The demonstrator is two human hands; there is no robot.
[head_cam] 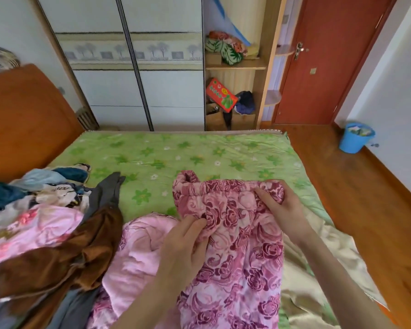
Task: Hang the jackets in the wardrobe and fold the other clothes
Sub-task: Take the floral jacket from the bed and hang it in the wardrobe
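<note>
I have the pink rose-print garment (235, 233) lying on the green floral bed (176, 153), its gathered top edge away from me. My left hand (185, 245) pinches a fold near its middle; my right hand (278, 205) grips its upper right corner. A pile of clothes (38, 222) sits to the left, probably with a brown piece on top. The wardrobe (138, 67) stands beyond the bed.

You get soft, even daylight across the room, bright without harsh glare. Shadows are faint, only shallow ones in the folds of cloth near you. The wide lens bends straight lines: the wardrobe doors (138, 67) lean inward and the door (328, 62) on the far right tilts. Detail smears toward the near left edge.
</note>
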